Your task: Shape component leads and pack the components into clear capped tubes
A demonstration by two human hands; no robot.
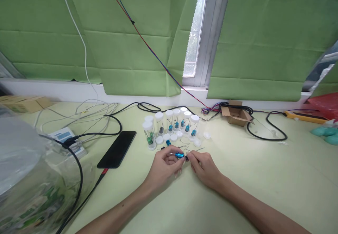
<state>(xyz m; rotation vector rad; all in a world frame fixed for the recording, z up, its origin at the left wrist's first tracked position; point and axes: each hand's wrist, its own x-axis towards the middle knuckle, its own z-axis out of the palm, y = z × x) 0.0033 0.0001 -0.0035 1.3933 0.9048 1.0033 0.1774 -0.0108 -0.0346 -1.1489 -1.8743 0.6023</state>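
My left hand (169, 161) is closed around a small shiny blue tool (179, 155) with a thin metal shaft pointing left. Its exact kind does not show clearly. My right hand (202, 165) pinches something at the tool's dark right end; the fingers hide most of it. Just beyond my hands lie a small blue piece (168, 142) and a few thin bent wires. Behind them stand several clear capped tubes, among them a tube with green pieces (149, 135) and a tube with blue pieces (194, 125). Loose white caps (160, 140) lie in front of the tubes.
A black phone (117, 149) lies left on the pale table, joined to a cable. A power strip (66, 139) and a large clear plastic bag (23, 177) are further left. An open cardboard box (237, 116) and a yellow-handled tool (303, 117) sit at the back right.
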